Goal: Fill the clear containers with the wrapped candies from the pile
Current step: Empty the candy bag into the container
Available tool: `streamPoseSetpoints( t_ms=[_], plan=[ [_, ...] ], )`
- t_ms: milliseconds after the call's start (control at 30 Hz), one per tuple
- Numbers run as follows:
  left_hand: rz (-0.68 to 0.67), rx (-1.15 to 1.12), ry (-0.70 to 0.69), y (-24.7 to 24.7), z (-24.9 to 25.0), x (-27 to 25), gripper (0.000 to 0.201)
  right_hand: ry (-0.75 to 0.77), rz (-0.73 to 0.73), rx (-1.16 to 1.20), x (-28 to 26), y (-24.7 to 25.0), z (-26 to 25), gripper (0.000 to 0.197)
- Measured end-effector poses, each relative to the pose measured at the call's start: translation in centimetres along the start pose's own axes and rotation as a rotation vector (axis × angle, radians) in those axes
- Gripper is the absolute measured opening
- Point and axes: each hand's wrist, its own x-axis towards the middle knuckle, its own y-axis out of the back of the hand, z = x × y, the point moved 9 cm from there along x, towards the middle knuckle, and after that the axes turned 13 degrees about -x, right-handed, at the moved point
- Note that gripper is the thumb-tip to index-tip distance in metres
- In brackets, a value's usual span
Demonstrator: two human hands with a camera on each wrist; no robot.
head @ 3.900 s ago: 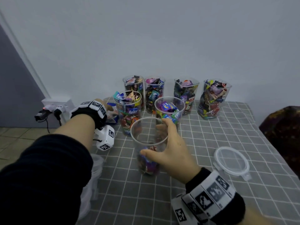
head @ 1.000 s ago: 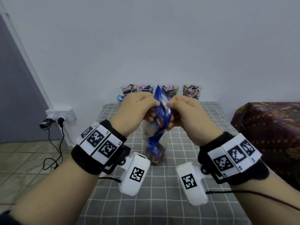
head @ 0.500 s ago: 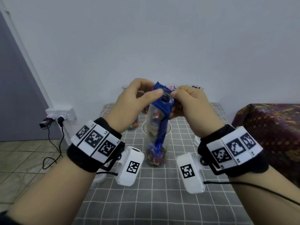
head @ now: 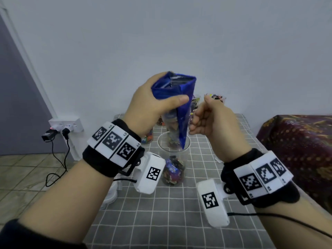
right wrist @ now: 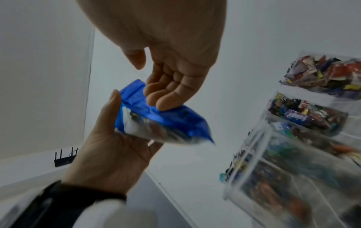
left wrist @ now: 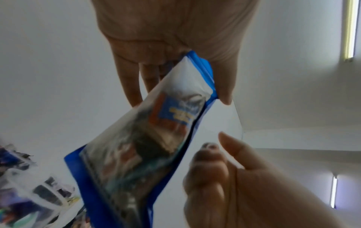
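My left hand (head: 143, 112) grips a blue candy bag (head: 179, 97) by its upper end. The bag hangs with a corner pointing down into a clear container (head: 173, 159) on the table. A small heap of wrapped candies (head: 173, 174) lies at that container's bottom. In the left wrist view the bag (left wrist: 146, 146) looks partly see-through, with wrappers inside. My right hand (head: 210, 123) hovers just right of the bag, fingers loosely curled, holding nothing. In the right wrist view its fingertips (right wrist: 164, 104) are close to the bag (right wrist: 156, 123); contact is unclear.
Several clear containers full of candies (head: 215, 97) stand along the wall at the back, also seen as filled containers (right wrist: 322, 80). The grey checked tablecloth (head: 170, 212) covers the table. A dark patterned fabric (head: 296, 141) lies to the right, a wall socket with plugs (head: 66, 124) to the left.
Both hands held the bag's top half a second ago. Now my right hand has let go and drawn aside, and my left hand has lifted the bag higher over the container.
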Motion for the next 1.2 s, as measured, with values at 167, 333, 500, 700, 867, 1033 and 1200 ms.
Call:
streamPoseSetpoints(
  t_ms=[167,333,500,700,867,1033,1200],
  plan=[
    [0.133,-0.047,-0.099,0.2,0.9,1.1,0.065,-0.228,-0.2,-0.073,-1.6,-2.9,3.6,0.059],
    [0.205,-0.129,-0.068,-0.5,-0.7,1.1,0.051,-0.296,-0.189,0.015,-1.3,-3.4,5.3,0.059],
    [0.162,-0.146,0.007,-0.9,-3.6,0.3,0.052,-0.178,-0.041,0.19,0.1,-1.2,4.2,0.052],
    [-0.036,-0.007,0.18,-1.4,-8.1,-0.9,0.055,-0.088,0.118,0.305,1.3,1.5,4.4,0.044],
    [-0.094,0.11,0.269,-0.5,-10.2,-1.5,0.062,-0.121,0.19,0.158,1.7,2.2,6.0,0.049],
    [-0.073,0.102,0.338,0.5,-11.0,-1.8,0.071,-0.084,0.214,0.021,1.8,2.6,6.2,0.049],
    [-0.11,0.092,0.355,0.9,-10.9,-1.8,0.065,-0.018,0.187,-0.114,2.2,2.1,5.5,0.054]
  ],
)
